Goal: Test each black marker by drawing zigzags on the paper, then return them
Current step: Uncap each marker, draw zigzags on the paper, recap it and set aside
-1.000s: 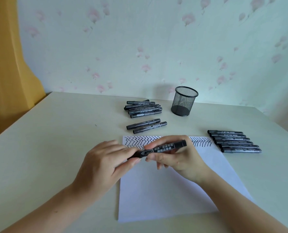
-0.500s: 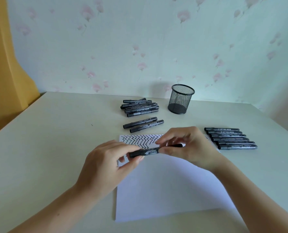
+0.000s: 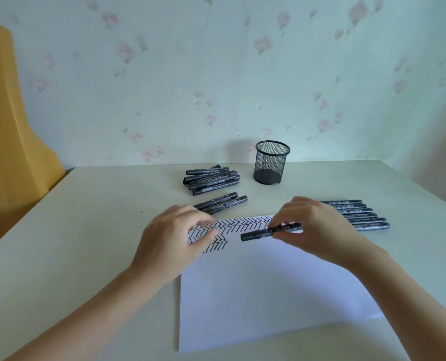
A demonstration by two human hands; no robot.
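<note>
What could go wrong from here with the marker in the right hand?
1. The right hand pinches the marker only near one end, so it may slip and roll across the paper.
2. The neat row lies right beside that hand; setting the marker down carelessly might knock it askew.
3. Loose pile, pair and row all look alike, so tested and untested markers may get mixed. The left hand holds nothing.

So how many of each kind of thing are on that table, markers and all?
Black markers: about 15, namely 1 held marker in the right hand, pair of 2, row of 6, overlapping heap of about 6
Sheet of paper: 1
Mesh pen cup: 1
Total: about 17
</note>
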